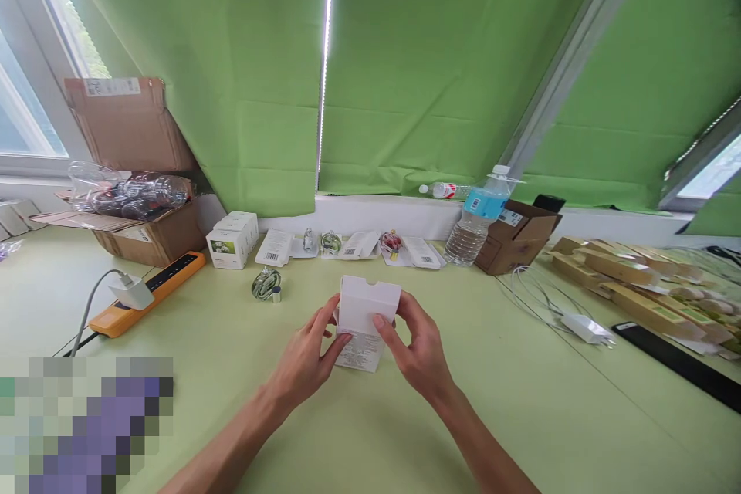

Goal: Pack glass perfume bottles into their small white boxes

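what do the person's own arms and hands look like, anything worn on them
The left hand and right hand are bare, with no gloves, rings or bracelets visible. The forearms are slim and uncovered; no sleeve or watch shows on either.

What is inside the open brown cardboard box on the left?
Clear plastic is heaped in the cardboard box, with dark things showing through. I cannot tell what they are; anything deeper is hidden by the plastic and the box's walls.

Workroom with table (223, 351), power strip (167, 285)
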A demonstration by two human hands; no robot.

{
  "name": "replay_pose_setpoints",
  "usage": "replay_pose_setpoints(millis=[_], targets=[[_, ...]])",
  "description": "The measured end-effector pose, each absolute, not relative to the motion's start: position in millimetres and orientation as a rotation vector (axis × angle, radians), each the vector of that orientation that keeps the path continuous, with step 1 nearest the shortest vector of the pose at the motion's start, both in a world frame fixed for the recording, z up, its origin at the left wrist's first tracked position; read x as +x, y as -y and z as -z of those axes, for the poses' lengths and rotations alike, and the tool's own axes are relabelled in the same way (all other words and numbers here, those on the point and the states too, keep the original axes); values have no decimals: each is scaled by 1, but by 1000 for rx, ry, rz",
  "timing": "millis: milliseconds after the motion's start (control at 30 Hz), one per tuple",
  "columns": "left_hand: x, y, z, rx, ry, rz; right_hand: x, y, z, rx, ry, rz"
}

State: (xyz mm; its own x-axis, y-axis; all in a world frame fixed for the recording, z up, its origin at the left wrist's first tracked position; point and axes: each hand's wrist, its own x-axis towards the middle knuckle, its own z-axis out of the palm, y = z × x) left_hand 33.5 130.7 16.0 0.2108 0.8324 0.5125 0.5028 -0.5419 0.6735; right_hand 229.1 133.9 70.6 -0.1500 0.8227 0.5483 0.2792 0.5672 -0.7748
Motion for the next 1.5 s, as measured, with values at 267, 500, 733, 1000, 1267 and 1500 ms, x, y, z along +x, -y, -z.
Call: replay_pose_setpoints(millis=[267,500,733,1000,1267,1500], targets=[[34,-130,-14,2147,-1273,-1266,231,-137,-70,-928,1699,-647],[34,-130,-17,2159,-1258,-1263,232,-134,-70,-953,1663,-626],[34,-128,-19,2166,-1234,-1264,233,-136,-69,-960,1714,-585],[34,-129,-16,2187,-1253,-1271,231,-135,-71,-942,1773,-491],[34,-128,-17,2194,-1240,-1282,230,-135,-74,-900,1839,-406],[34,-130,-14,2200,-1243,-1297,230,-133,-75,-896,1871,-409]])
